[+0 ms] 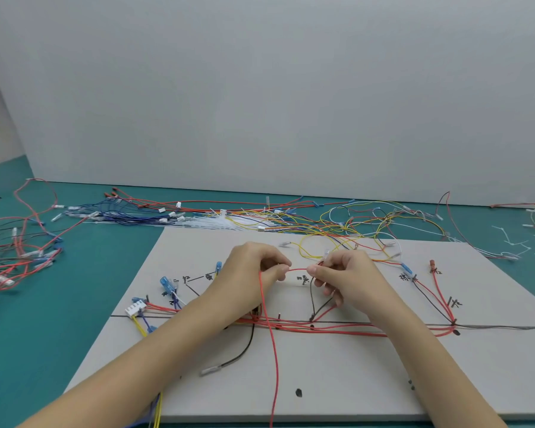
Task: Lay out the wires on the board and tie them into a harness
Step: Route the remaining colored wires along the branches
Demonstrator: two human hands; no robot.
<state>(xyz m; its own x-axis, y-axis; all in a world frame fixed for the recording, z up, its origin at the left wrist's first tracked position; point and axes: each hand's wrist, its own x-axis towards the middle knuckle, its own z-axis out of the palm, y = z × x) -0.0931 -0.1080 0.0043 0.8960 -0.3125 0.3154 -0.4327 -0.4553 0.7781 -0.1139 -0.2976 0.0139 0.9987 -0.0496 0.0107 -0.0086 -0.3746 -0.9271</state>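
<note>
1. Pinching a red wire (274, 344) between them, both hands work over the middle of the grey board (337, 381) in the head view. The left hand (250, 273) has thumb and forefinger clamped on the wire, the other fingers curled under; the right hand (342, 274) pinches the same wire just beside it, its remaining fingers curled, so a short red arc spans the gap between the fingertips.
2. From the left hand the red wire drops across the board to its near edge.
3. Along the black line drawn across the board lies a bundle of red wires (352, 330), branching up toward the right side to a blue terminal (406, 268) and a red terminal (433, 263).
4. A white connector (135, 305) sits near the board's left edge, with yellow and blue leads below it.
5. A black wire (241, 353) curves down to a grey sleeve left of the red wire.
6. Beyond the board's far edge, on the green desk (74, 304), lie loose wires (291, 217) in red, blue, yellow and white, plus white cable ties (513, 242) toward the desk's right edge.
</note>
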